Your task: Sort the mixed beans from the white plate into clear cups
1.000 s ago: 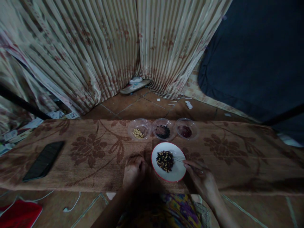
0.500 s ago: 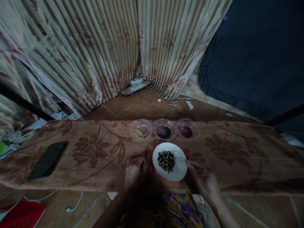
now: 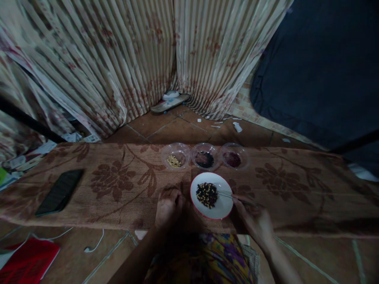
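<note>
A white plate with a red rim (image 3: pixel 222 206) holds a heap of mixed dark and pale beans (image 3: pixel 207 194) on the cloth-covered table. My right hand (image 3: pixel 251 218) lies at the plate's right edge, fingers closed on thin metal tweezers (image 3: pixel 226 194) whose tips reach into the beans. My left hand (image 3: pixel 167 205) rests curled on the cloth just left of the plate, holding nothing that I can see. Behind the plate stand three clear bowls: one with pale beans (image 3: pixel 174 155), one with black beans (image 3: pixel 205 155), one with dark red beans (image 3: pixel 233 156).
A black phone (image 3: pixel 60 191) lies on the brown flowered tablecloth (image 3: pixel 118 185) at the left. Striped curtains (image 3: pixel 124 59) hang behind, with a sandal (image 3: pixel 169 100) on the tiled floor. A white cable (image 3: pixel 93 246) and a red item (image 3: pixel 26 262) lie on the floor below left.
The view has tipped slightly, so everything sits a little higher in the frame. My right hand has slid a bit right and down along the plate's edge. The left hand stays put.
</note>
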Motion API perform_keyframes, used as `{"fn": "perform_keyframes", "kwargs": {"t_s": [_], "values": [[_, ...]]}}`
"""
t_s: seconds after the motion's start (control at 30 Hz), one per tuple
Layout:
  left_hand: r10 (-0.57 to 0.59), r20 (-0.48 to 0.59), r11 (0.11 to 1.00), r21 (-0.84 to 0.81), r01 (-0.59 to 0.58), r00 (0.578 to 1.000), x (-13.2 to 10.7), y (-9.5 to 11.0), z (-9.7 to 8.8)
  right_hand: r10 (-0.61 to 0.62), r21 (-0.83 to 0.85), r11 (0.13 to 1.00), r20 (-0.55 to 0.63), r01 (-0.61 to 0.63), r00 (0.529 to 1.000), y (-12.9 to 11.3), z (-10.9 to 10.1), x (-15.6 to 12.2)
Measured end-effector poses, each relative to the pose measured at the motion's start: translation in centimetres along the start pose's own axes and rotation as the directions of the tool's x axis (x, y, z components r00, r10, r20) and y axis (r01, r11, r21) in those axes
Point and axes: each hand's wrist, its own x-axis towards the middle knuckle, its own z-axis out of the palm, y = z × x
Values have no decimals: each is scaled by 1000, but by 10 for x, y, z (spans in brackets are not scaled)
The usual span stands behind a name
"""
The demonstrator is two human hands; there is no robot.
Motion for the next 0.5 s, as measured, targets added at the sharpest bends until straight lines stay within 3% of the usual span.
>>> {"fn": "perform_keyframes", "kwargs": {"t_s": [0.5], "values": [[-4,15,1000,9,4,1000,0,1,-2,-17,-14,1000,131,19,991,-15,-5,-16]]}}
